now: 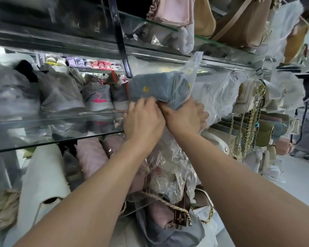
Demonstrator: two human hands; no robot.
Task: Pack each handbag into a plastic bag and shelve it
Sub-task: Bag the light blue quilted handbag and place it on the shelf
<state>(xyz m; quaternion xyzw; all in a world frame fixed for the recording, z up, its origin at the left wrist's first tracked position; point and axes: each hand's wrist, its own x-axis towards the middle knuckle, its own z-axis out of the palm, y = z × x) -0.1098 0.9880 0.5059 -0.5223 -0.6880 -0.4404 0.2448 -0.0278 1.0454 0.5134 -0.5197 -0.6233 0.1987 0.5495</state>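
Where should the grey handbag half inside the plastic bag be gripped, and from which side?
By its bottom edge, from below, where the left hand and right hand hold it. The grey handbag lies long-side across; its left end is bare, while the loose plastic bag covers the right end and may slip.

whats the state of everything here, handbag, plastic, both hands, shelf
grey-blue fabric handbag: partly inside plastic, left end bare
clear plastic bag: open, half pulled over handbag
left hand: grips handbag's lower edge
right hand: grips plastic bag from below
glass shelf: holds grey and pink shoes
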